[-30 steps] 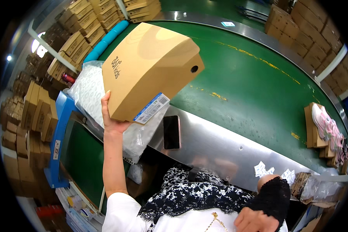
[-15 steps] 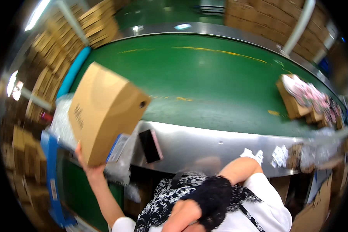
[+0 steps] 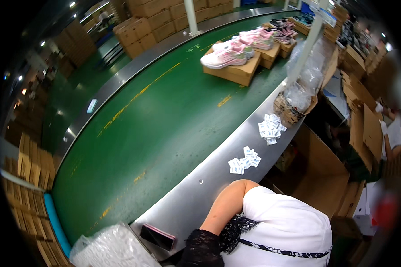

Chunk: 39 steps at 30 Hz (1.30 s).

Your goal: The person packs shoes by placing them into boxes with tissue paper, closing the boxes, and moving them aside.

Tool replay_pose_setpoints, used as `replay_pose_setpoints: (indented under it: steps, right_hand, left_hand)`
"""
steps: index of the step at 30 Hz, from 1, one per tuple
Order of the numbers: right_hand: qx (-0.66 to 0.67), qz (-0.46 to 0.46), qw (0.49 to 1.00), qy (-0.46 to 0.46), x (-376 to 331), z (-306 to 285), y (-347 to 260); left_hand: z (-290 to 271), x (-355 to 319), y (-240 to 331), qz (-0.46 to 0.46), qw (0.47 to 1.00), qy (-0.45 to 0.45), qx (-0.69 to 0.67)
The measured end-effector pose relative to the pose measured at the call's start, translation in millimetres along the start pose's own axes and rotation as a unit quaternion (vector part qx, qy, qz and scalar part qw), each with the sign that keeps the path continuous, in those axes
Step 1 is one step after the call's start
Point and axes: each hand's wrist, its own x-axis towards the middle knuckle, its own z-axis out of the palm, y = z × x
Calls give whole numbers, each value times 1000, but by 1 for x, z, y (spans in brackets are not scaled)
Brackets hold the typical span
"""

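Note:
Neither of my hands shows now; both are beyond the lower edge. My bent right arm [image 3: 225, 207] reaches down from a white sleeve, its black lace cuff [image 3: 202, 247] cut off by the frame. Left of that cuff, a dark phone [image 3: 157, 237] with a pink edge lies on the steel ledge [image 3: 187, 196]. Clear plastic wrapping [image 3: 113, 247] covers something pale at the lower left. Two piles of small white packets rest farther along the ledge, a nearer pile [image 3: 245, 161] and a farther pile [image 3: 272, 129]. The shoe box seen earlier is out of view.
Beyond the ledge runs a green conveyor belt [image 3: 156, 129]. Pink and white sneakers [image 3: 231, 53] sit on brown shoe boxes [image 3: 234, 73] there. A worn carton [image 3: 287, 109] stands at the ledge's far end, near a white post [image 3: 307, 49]. Open cartons [image 3: 325, 173] are at the right.
My view has swung to the right, bringing the sneakers and packets nearer the middle. My left hand, which held a brown shoe box, has left the picture with it. My right hand has dropped out of view.

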Motion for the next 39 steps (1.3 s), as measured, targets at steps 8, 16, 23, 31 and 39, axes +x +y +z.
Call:
replay_pose_setpoints:
  steps: [8, 16, 23, 31, 39]
  right_hand:
    - [-94, 267, 908, 309, -131, -86, 61]
    - [-459, 453, 261, 718, -456, -255, -27]
    - [-283, 308, -53, 907, -530, -267, -113]
    - [-75, 114, 178, 975, -551, -262, -81]
    - [-182, 405, 272, 854, -430, -246, 64]
  left_hand:
    - [21, 35, -43, 0, 998, -5, 65]
    - [63, 69, -94, -30, 993, -23, 115]
    - [122, 66, -147, -87, 980, -73, 161]
    - [104, 57, -158, -172, 960, -99, 197]
    - [164, -11, -162, -193, 954, -145, 179]
